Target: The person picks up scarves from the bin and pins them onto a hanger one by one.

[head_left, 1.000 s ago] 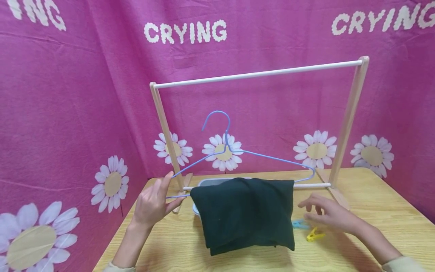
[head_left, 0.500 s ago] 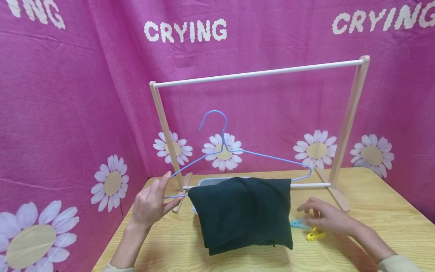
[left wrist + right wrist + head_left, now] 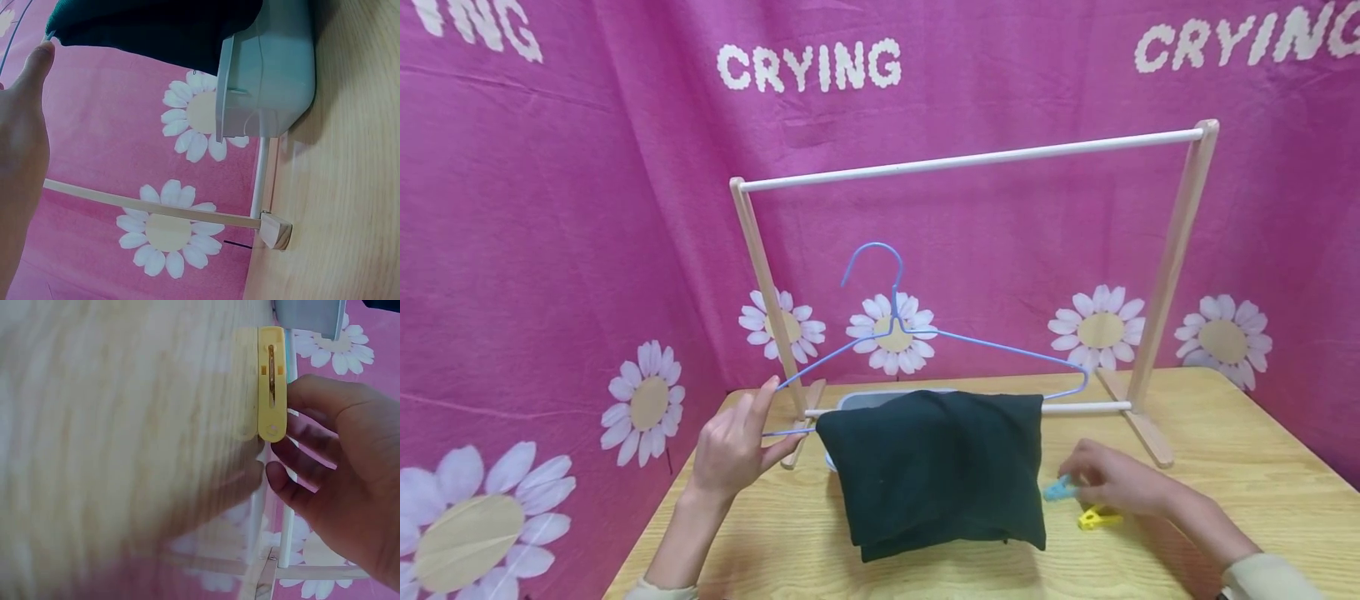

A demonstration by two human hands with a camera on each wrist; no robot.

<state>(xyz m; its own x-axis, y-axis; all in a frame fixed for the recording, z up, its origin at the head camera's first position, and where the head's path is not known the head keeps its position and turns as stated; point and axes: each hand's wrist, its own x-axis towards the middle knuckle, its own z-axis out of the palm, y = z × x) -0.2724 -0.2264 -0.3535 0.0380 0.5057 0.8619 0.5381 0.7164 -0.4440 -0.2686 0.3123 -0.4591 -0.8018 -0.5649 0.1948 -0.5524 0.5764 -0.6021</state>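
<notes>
My left hand (image 3: 730, 442) grips the left end of a blue wire hanger (image 3: 1000, 343), thumb at the lower wire and a finger at the upper one. Over the hanger's bottom bar drapes a folded dark green cloth (image 3: 943, 475). In the left wrist view, the thumb (image 3: 39, 59) sits against the cloth's corner. To the right of the cloth, my right hand (image 3: 1123, 477) pinches a light blue clothespin (image 3: 1058, 488) low over the table. Beside it lies a yellow clothespin (image 3: 1097, 517), which in the right wrist view hides most of the blue one.
Behind the cloth stands a wooden rack with a white top rail (image 3: 970, 160) and a lower rail (image 3: 1086, 408). A pale plastic bin (image 3: 272, 75) is partly hidden by the cloth. A pink flowered curtain (image 3: 1000, 233) backs the wooden table (image 3: 760, 542).
My right hand has lowered and its fingers have closed on the blue clothespin, which has tilted slightly. The hanger and cloth shifted a little left, then stayed nearly still.
</notes>
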